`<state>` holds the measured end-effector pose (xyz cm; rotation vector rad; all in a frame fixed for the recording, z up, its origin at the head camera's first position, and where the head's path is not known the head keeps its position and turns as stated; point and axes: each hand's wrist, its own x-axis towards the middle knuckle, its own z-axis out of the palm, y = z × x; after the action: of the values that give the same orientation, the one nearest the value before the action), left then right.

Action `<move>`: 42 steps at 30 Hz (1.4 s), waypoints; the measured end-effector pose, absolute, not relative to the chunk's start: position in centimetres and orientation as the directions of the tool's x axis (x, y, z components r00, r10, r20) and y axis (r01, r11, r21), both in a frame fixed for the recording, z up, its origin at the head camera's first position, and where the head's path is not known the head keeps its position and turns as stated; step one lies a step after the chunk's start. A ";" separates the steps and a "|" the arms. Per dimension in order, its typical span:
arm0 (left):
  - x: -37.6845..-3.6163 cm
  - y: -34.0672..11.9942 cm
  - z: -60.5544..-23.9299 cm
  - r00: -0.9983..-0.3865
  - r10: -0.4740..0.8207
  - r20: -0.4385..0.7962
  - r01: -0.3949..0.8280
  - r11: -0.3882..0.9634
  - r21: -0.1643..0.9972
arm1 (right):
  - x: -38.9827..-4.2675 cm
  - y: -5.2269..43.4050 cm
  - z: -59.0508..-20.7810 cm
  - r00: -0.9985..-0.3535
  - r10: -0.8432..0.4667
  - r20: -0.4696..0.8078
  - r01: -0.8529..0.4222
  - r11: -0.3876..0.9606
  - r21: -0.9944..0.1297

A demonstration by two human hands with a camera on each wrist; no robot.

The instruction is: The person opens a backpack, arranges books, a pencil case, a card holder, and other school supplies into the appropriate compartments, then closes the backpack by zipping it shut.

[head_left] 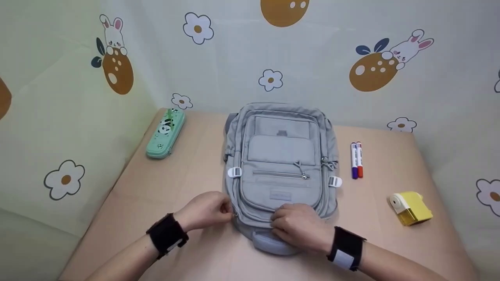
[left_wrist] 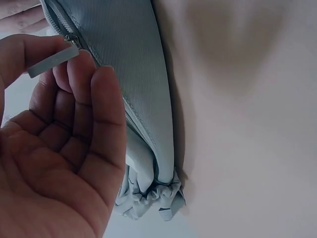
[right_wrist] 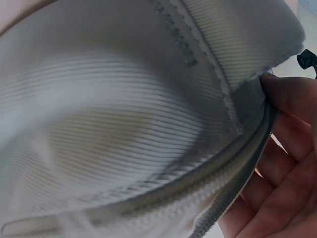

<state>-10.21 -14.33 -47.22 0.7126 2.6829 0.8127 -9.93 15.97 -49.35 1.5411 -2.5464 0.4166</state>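
Left hand [head_left: 205,210] pinches the zipper pull [left_wrist: 53,62] at the grey backpack's [head_left: 281,164] seven o'clock corner; right hand [head_left: 299,226] grips its six o'clock edge.

Both my forearms reach forward, each with a black band at the wrist. My left hand [head_left: 205,210] lies knuckles up, thumb and fingertips [left_wrist: 79,67] pinched together in a small grip. My right hand [head_left: 299,226] lies palm down, its fingers [right_wrist: 292,99] curled under in a fuller grip.
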 end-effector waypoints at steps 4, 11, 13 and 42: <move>-10.2 -14.4 -47.4 -0.853 0.513 -0.096 0.372 0.727 0.577 | -9.8 16.6 -49.5 -0.475 -0.841 0.259 -0.878 0.435 -0.199; -10.1 -14.5 -47.5 -0.857 0.505 -0.101 0.359 0.727 0.585 | -9.5 18.9 -49.5 -0.473 -0.841 0.263 -0.878 0.422 -0.227; -10.1 -14.6 -47.5 -0.858 0.504 -0.100 0.357 0.726 0.588 | -9.4 19.7 -49.5 -0.469 -0.840 0.271 -0.880 0.418 -0.225; -9.0 -13.9 -47.3 -0.870 0.482 -0.106 0.311 0.702 0.640 | -9.8 26.1 -51.9 -0.396 -0.774 0.495 -0.912 0.397 -0.108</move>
<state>-8.97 -13.94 -47.35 0.6299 2.6465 0.9246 -9.82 26.13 -51.93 1.4566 -2.2942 0.5202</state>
